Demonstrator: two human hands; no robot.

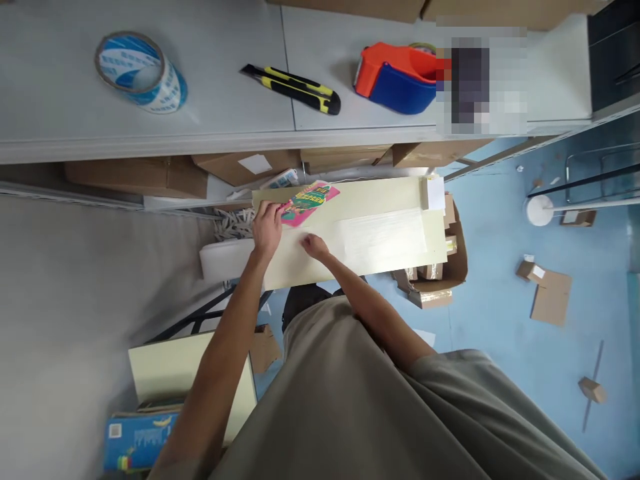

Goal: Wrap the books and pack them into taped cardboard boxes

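Note:
My left hand (267,230) is closed on the lower left corner of a flat pink-and-green printed packet (311,200) with yellow lettering. The packet is tilted over the cream-coloured table board (305,267). Just right of it, my right hand (316,247) is curled close to the board, its fingers pressed together. Whatever those fingers may hold is too small to make out. A pale, shiny, flat sheet or bag (383,237) lies on the board to the right of my hands. At the far right corner stands a small white box (433,193).
The shelf (215,113) above the board carries a tape roll (140,72), a yellow-black utility knife (293,89) and an orange-blue tape dispenser (397,79). Cardboard boxes (140,177) fill the level below. An open carton (457,257) stands beside the board's right end. Cardboard pieces (553,297) lie on the blue floor.

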